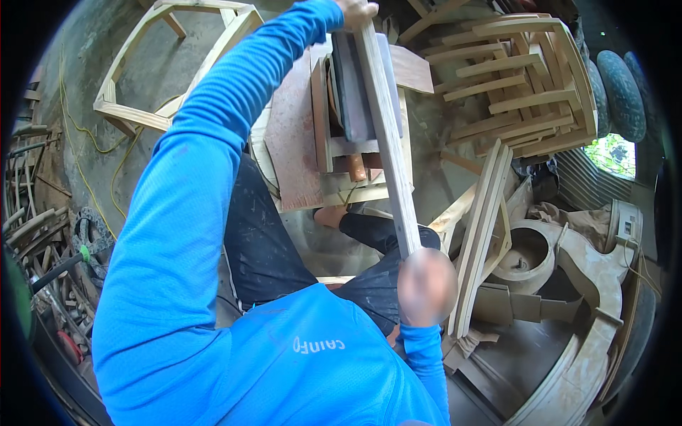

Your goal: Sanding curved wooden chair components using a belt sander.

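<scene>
A long pale wooden strip [387, 135] slants from the far top toward me, spanning both hands. My left hand [357, 11] is closed on its far end at the top edge of the view, partly cut off. At the near end, the strip runs into my right hand [428, 287], which grips it there; a blur hides the fingers. Beneath and left of the strip are a flat dark-grey block [355, 92] and a brown cylinder [356, 168], on a wooden stand [355, 193]. A brownish board [295, 142] lies along the stand's left side.
Wooden frames [522, 85] are stacked at the far right. Another frame [135, 110] stands far left, near a yellow cord [89, 177]. Long rails [477, 241] lean right of my right hand, next to a dusty machine casing [579, 259]. Wood scraps [32, 220] pile along the left.
</scene>
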Demonstrator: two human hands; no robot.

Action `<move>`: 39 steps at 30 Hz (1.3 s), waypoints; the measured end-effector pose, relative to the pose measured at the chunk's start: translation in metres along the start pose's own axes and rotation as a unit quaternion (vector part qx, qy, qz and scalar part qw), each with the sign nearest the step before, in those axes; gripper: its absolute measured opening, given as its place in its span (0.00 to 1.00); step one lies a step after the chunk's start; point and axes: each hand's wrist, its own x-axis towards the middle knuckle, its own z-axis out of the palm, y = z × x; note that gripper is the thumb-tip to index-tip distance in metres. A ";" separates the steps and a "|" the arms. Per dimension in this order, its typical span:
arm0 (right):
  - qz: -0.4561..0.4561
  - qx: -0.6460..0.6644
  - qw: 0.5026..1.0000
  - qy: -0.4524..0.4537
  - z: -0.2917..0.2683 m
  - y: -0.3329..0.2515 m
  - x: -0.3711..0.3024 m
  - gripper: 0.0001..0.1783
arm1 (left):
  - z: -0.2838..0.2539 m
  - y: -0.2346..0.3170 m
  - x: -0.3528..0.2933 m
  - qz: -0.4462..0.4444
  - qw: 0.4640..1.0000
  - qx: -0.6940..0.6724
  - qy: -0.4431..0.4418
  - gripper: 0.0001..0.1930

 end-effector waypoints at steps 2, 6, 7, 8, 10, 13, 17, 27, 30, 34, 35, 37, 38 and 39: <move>-0.013 0.005 1.000 0.006 0.015 -0.004 0.019 0.24 | -0.006 -0.012 0.023 -0.011 1.000 0.010 0.013 0.50; -0.013 0.009 1.000 0.022 0.038 -0.011 0.056 0.24 | -0.037 -0.018 0.061 -0.035 0.996 -0.053 -0.066 0.52; -0.022 0.022 0.999 0.022 0.048 -0.017 0.068 0.24 | -0.056 -0.032 0.060 -0.055 0.983 -0.106 -0.137 0.52; -0.028 0.033 0.999 0.020 0.057 -0.025 0.079 0.24 | -0.022 -0.059 0.075 -0.059 0.997 0.027 0.035 0.53; -0.027 0.015 0.999 0.037 0.067 -0.024 0.097 0.24 | -0.053 -0.049 0.094 -0.075 0.990 -0.092 -0.075 0.53; -0.038 0.018 0.998 0.051 0.086 -0.038 0.130 0.25 | -0.032 -0.055 0.088 -0.081 0.991 -0.101 0.032 0.52; -0.049 0.009 0.996 0.068 0.111 -0.045 0.175 0.24 | -0.018 -0.049 0.086 -0.121 0.985 -0.120 0.012 0.51; -0.109 -0.063 0.979 0.162 0.153 -0.068 0.255 0.25 | -0.007 -0.037 0.082 -0.223 0.962 -0.154 -0.020 0.50; -0.125 -0.057 0.978 0.154 0.151 -0.063 0.235 0.25 | -0.009 -0.042 0.071 -0.257 0.954 -0.153 -0.012 0.50; -0.083 -0.099 0.983 0.128 0.118 -0.013 0.175 0.26 | 0.004 0.060 0.003 -0.242 0.951 -0.185 0.059 0.51; -0.097 -0.088 0.986 0.104 0.116 -0.029 0.157 0.26 | -0.002 0.016 0.006 -0.231 0.969 -0.088 -0.016 0.53; -0.108 -0.083 0.989 0.066 0.098 -0.025 0.120 0.25 | 0.020 0.024 -0.026 -0.237 0.970 0.027 0.045 0.52; -0.114 -0.082 0.989 0.047 0.088 -0.019 0.102 0.25 | 0.032 0.032 -0.043 -0.226 0.973 0.025 0.038 0.54; -0.114 -0.081 0.990 0.030 0.078 -0.011 0.085 0.25 | 0.038 0.043 -0.058 -0.213 0.976 0.021 0.030 0.57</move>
